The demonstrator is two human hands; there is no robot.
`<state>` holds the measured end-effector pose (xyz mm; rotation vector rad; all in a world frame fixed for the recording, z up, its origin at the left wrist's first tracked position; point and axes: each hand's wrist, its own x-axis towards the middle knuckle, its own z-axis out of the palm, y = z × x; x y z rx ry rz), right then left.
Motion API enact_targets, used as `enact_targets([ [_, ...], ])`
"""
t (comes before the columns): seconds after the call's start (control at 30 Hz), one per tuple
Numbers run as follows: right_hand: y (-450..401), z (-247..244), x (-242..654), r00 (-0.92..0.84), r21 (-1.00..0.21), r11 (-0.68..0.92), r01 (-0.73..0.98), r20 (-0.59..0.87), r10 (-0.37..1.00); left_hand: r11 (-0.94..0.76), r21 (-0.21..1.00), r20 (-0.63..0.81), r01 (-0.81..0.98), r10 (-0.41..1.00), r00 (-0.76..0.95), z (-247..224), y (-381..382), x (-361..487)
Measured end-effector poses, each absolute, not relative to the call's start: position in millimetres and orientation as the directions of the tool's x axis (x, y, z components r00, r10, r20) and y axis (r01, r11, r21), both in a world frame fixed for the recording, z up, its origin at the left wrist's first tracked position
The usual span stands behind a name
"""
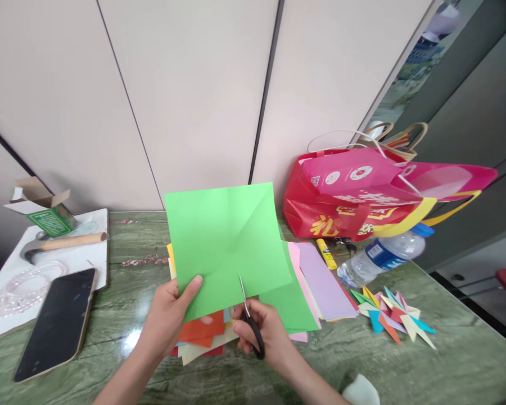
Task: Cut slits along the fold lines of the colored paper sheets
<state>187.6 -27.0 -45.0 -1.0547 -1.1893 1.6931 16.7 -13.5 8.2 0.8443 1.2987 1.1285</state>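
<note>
A square sheet of bright green paper [223, 242] with a diagonal crease is held up above the table. My left hand [172, 309] pinches its lower left corner, thumb on the front. In my right hand [261, 332] is a pair of black-handled scissors [255, 334], fingers wrapped round the handles. The blades meet the sheet's lower edge, one showing in front of the paper. Beneath the sheet lie coloured papers: an orange piece [202, 331], another green sheet [289, 306] and a lilac sheet [320, 281] on the right.
At left are a phone [54, 326], a hammer [73, 241], a beaded loop [25, 287] and a small green box [50, 219]. Rightward stand a red gift bag [320, 197], a glue stick [326, 254], a water bottle [383, 256] and folded paper stars [392, 315].
</note>
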Motion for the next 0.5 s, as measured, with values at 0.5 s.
enact_targets([
  [0.5,-24.9,-47.7,188.8,-0.357,-0.969,-0.143,-0.202,-0.063,0.932,0.276,0.954,-0.277,-0.121,0.961,0.008,6.2,-15.9,17.4],
])
